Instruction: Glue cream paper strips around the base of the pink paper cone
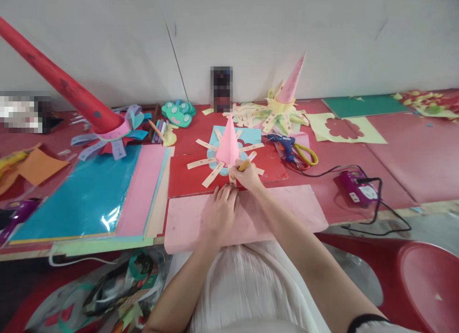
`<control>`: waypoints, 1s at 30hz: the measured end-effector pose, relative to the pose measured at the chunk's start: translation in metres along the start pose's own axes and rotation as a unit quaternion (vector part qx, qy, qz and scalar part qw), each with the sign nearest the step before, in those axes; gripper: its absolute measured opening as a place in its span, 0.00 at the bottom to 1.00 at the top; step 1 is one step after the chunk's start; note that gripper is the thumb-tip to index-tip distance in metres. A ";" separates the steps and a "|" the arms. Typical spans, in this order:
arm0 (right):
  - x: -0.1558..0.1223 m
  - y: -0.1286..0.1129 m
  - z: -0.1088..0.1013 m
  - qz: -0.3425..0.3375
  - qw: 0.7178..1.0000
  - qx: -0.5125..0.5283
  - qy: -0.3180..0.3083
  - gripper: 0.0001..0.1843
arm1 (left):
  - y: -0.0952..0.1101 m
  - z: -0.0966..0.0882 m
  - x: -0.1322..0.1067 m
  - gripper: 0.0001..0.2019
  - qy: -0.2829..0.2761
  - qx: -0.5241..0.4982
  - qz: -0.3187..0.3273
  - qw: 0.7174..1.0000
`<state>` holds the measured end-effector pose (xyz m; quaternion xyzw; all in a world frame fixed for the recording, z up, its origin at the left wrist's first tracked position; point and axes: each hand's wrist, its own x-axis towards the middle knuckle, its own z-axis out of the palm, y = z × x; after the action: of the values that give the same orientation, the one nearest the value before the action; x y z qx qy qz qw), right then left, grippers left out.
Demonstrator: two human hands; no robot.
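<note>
A pink paper cone (228,144) stands upright on a blue flower-shaped paper base (212,154). Cream paper strips (213,175) with marks on them fan out around its foot. My right hand (248,176) is closed on a yellow marker (246,162) over the strip nearest me, where the tip is hidden by my fingers. My left hand (225,204) lies flat, fingers stretched out, with its fingertips at the outer end of that same strip. Under the work lies a red sheet (182,181), and closer to me a pale pink board (287,206).
Left are a long red paper cone (64,86) and stacked blue and pink sheets (86,194). Behind stands another pink cone (293,79). A blue glue gun (285,144), yellow-handled scissors (306,155) and a corded purple power strip (359,188) lie right.
</note>
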<state>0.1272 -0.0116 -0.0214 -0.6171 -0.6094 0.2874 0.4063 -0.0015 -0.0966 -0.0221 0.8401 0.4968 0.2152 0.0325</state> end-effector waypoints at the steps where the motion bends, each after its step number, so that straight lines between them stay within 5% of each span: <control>1: -0.001 -0.001 0.000 -0.003 1.000 0.007 -0.009 0.16 | 0.000 0.000 0.000 0.12 -0.003 0.001 0.001 1.000; 9: -0.002 -0.001 0.001 -0.003 1.000 0.004 0.004 0.16 | -0.001 -0.002 0.000 0.13 -0.015 0.006 0.004 1.000; 18: 0.007 0.006 -0.021 0.023 0.978 0.061 0.198 0.16 | 0.002 -0.007 0.001 0.13 -0.023 -0.015 -0.007 1.000; 30: 0.007 0.013 -0.025 -0.011 0.983 -0.127 0.133 0.18 | 0.004 0.000 0.000 0.15 0.005 0.014 -0.032 0.999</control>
<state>0.1556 -0.0080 -0.0186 -0.6896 -0.5884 0.1179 0.4055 0.0019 -0.0985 -0.0214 0.8230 0.5267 0.2114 0.0249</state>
